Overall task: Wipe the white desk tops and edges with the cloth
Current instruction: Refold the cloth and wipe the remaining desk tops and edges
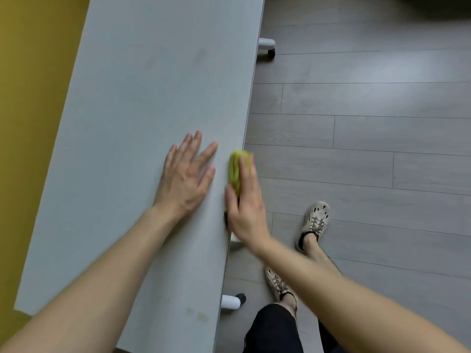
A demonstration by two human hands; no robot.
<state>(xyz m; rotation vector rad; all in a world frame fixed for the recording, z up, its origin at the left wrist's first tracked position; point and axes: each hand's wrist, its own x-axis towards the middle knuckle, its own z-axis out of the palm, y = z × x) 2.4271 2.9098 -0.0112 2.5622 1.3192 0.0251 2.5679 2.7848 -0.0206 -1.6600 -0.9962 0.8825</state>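
Obs., standing beside the person at the white desk (pixel 132 103).

- Desk top runs as a long slab from 6 o'clock up to 12 o'clock. Its long right edge (pixel 251 98) faces the floor side.
- Left hand (pixel 186 177): open, palm down, fingers spread and flat on the desk top, pointing toward 1 o'clock. It holds nothing.
- Right hand (pixel 246 212): at 3 o'clock of the left hand, on the desk's right edge. It holds the cloth (pixel 235 171), with the thumb on the desk-top side and the fingers laid along the outer side. The outline is slightly blurred.
- The cloth is yellow-green and bunched, pressed against the right edge. Its upper end shows past the fingertips toward 12 o'clock.
- Desk surface: faint grey smudges (pixel 201 56) toward 12 o'clock, and small yellowish spots (pixel 201 316) near 6 o'clock.
- Yellow wall (pixel 30 98) along the 9 o'clock side.
- Grey plank floor (pixel 356 128) from 1 to 5 o'clock.
- White desk feet with dark casters: one (pixel 267 45) at 12 o'clock, one (pixel 232 301) at 6 o'clock, both just under the right edge.
- The person's feet are in beige laced shoes, one (pixel 316 220) at 4 o'clock of the right hand, the other (pixel 276 281) at 5 o'clock.
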